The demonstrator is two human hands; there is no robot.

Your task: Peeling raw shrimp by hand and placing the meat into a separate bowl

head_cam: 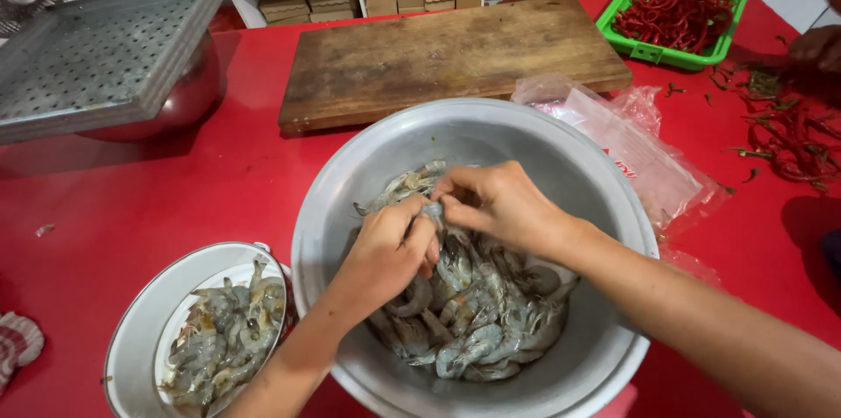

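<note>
Now both hands, left (385,251) and right (499,203), pinch one grey, glossy raw shrimp (433,210) over the heaped bowl (350,173); fingers clamped tight on it.

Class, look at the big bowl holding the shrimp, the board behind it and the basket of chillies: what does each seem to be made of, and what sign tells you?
Big bowl: likely aluminium or steel, going by its dull grey, matte sheen. Board: wood, with visible grain and worn, stained patches. Basket: probably plastic, being bright green, smooth and moulded.
</note>
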